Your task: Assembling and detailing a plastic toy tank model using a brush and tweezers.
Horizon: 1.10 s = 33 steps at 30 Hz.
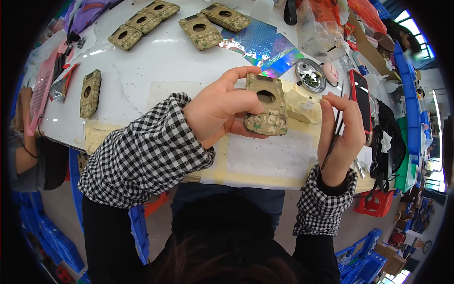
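Hull (269, 124) sits in my left hand (222, 106), over the table (137, 78) — fingers curled about its left side, thumb across the top near the round hole. My right hand (344, 125), just to its right, is half closed around a thin dark tool (336, 130); whether its fingertips also pinch something fine, I cannot tell. A dish (323, 81) of green bits (309, 79) stands beyond — more hulls (203, 41) lie further off.

The left hand (224, 104) hides one side of the shell (272, 116). What the right hand (344, 123) pinches at its fingertips (something thin (314, 102)) is too small to tell, as are the dark bits (309, 79) in the dish (323, 85). The co-worker (25, 158) at left is cut off.
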Each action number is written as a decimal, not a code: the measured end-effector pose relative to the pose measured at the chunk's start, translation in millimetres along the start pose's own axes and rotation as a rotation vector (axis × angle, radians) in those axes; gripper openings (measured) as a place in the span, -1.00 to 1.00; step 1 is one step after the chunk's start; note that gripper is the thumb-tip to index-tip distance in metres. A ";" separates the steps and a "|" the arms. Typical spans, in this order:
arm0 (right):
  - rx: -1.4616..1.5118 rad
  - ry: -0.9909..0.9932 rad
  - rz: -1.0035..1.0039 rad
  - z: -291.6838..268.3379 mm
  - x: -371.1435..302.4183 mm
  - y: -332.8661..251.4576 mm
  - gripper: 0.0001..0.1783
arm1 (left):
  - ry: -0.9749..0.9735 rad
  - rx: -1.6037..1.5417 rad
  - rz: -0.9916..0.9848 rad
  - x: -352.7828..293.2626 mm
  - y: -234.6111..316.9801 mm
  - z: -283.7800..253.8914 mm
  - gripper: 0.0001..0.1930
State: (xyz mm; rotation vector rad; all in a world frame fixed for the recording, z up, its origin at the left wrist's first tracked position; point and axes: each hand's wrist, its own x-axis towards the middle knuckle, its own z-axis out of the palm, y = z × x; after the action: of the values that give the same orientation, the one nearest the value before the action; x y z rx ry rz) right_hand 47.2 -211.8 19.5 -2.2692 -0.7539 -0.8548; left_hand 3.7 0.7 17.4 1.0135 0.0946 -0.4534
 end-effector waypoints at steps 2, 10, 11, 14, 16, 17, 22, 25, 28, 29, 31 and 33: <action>-0.017 -0.051 -0.037 2.2 -0.9 1.9 -0.87 | -0.013 0.010 0.001 -0.1 0.9 -1.8 -0.29; 0.231 -0.125 0.162 -39.0 -29.2 5.2 -0.35 | 0.000 0.044 0.019 -0.5 0.8 -2.1 -0.29; 0.364 -0.167 0.226 -47.6 -36.0 5.9 -0.46 | 0.001 0.043 0.026 -0.8 1.0 -1.4 -0.29; 0.388 -0.335 0.352 -63.6 -50.7 -0.8 -0.54 | 0.009 0.046 0.028 -0.7 0.3 -0.8 -0.31; 0.624 -0.328 0.575 -60.2 -58.6 -1.1 -0.66 | 0.007 0.052 0.022 0.8 -2.5 -2.2 -0.32; 0.676 -0.363 0.549 -59.9 -62.0 5.2 -0.70 | 0.002 0.057 0.021 1.5 -2.8 -3.3 -0.33; 0.681 -0.438 0.467 -45.6 -65.6 21.8 -0.81 | 0.006 0.061 0.022 2.7 -2.4 -4.3 -0.33; 0.781 -0.323 0.615 -34.9 -68.3 17.1 -0.88 | 0.009 0.057 0.022 3.4 -1.7 -1.3 -0.33; 0.810 -0.305 0.595 -29.3 -70.4 19.2 -0.90 | -0.012 0.060 0.016 4.1 -3.1 -3.7 -0.32; 0.785 -0.327 0.578 -27.7 -70.4 19.0 -0.90 | -0.014 0.058 0.021 4.1 -3.8 -4.1 -0.32; 0.733 -0.373 0.544 -25.2 -70.1 18.2 -0.90 | -0.019 0.053 0.032 3.6 -4.5 -4.4 -0.32; 0.710 -0.384 0.549 -24.2 -70.5 18.9 -0.90 | -0.018 0.051 0.033 3.8 -5.0 -5.0 -0.32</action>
State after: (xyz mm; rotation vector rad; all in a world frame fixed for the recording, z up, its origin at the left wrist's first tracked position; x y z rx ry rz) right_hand 6.2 -261.7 -22.2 -1.8343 -0.4430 0.1132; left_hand 5.7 1.4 9.7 1.0593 0.0497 -0.4364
